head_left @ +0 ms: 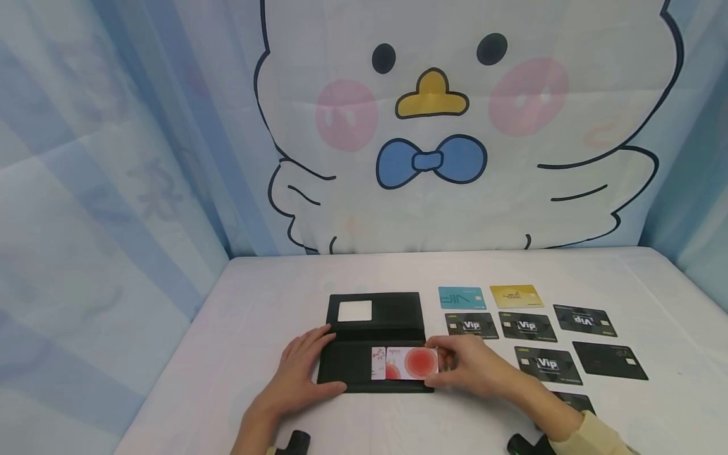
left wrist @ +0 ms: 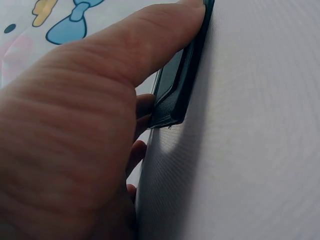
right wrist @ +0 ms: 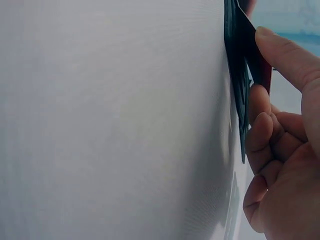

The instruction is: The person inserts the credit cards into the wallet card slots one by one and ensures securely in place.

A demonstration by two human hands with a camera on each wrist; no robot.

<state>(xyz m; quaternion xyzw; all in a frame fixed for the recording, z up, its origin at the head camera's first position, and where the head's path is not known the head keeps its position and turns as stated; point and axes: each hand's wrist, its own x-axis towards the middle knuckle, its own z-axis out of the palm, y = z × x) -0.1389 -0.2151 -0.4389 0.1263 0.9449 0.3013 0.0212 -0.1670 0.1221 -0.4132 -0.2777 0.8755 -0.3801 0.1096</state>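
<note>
A black card wallet (head_left: pixel 352 363) lies unfolded on the table, with a pale rectangular window (head_left: pixel 355 311) in its far half. My left hand (head_left: pixel 304 370) rests at its left side, fingertips near the fold and thumb laid along the near edge. In the left wrist view, that thumb (left wrist: pixel 170 30) presses on the wallet's edge. My right hand (head_left: pixel 469 363) pinches the right end of a white-and-pink card (head_left: pixel 418 363) with a red circle, over the near half. A narrow pink-and-white strip (head_left: pixel 378 363) shows at the card's left. The right wrist view shows the card tilted between thumb and fingers.
Right of the wallet lie a teal card (head_left: pixel 462 298), a gold card (head_left: pixel 516 296) and several black cards (head_left: pixel 548 365), most marked Vip. One black card (head_left: pixel 577 401) is partly hidden by my right forearm. Behind the white-covered table (head_left: pixel 188 379) hangs a cartoon-printed curtain (head_left: pixel 432 215).
</note>
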